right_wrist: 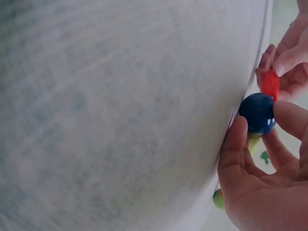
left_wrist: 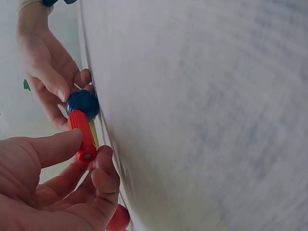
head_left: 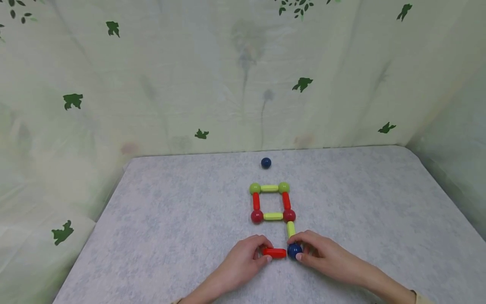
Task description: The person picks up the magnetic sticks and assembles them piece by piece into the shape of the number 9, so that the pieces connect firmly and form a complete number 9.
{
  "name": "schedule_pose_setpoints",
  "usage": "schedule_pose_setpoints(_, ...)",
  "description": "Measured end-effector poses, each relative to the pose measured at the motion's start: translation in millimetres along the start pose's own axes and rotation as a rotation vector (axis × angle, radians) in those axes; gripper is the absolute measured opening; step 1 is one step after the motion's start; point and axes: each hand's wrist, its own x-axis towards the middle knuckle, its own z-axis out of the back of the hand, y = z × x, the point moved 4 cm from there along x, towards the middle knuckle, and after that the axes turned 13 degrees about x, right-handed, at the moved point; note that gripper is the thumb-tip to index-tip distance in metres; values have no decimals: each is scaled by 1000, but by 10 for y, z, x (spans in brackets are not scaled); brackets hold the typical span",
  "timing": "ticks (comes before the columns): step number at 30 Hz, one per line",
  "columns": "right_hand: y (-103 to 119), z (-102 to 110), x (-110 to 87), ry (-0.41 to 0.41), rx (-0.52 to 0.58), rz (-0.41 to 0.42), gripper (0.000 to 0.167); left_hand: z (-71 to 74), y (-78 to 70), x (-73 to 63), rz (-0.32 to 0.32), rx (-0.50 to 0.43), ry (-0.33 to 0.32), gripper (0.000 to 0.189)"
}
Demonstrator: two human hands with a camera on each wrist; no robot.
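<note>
My left hand (head_left: 243, 258) pinches a red rod (head_left: 275, 253) between thumb and fingers, its free end pointing right. That end sits right beside a blue ball (head_left: 294, 251); whether they touch I cannot tell. Thumb and fingers of my right hand (head_left: 328, 256) grip the blue ball. A yellow-green rod (head_left: 291, 229) runs from near this ball up to a red ball (head_left: 289, 215), the lower right corner of a square of rods and balls. In the left wrist view the red rod (left_wrist: 83, 137) overlaps the blue ball (left_wrist: 83, 105).
The square's other corners are a red ball (head_left: 257, 216) and two green balls, one at upper left (head_left: 255, 188). Red rods form its sides, yellow-green rods its top and bottom. A loose dark blue ball (head_left: 266, 163) lies near the table's back edge. A leaf-printed curtain (head_left: 182, 84) hangs behind.
</note>
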Motion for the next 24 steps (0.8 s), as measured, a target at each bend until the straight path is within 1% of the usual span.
schedule_pose_setpoints(7, -5, 9, -4, 4, 11, 6, 31, -6, -24, 10, 10, -18, -3, 16)
schedule_pose_setpoints(10, -5, 8, -3, 6, 10, 10, 31, 33, -9, 7, 14, -2, -10, 19)
schedule_pose_setpoints(13, 0, 8, 2, 9, 11, 3, 32, 163, 22, 9, 29, -3, -32, 20)
schedule_pose_setpoints(17, -1, 9, 10, 12, 13, -13, 32, 429, 86, 56, 22, -14, -104, 19)
schedule_pose_setpoints(20, -7, 10, 11, 13, 10, -16, 31, 607, 173, 137, 7, -14, -172, 17)
schedule_pose_setpoints(24, -11, 10, 11, 14, 10, -17, 31, 772, 345, 308, 25, -19, -285, 15)
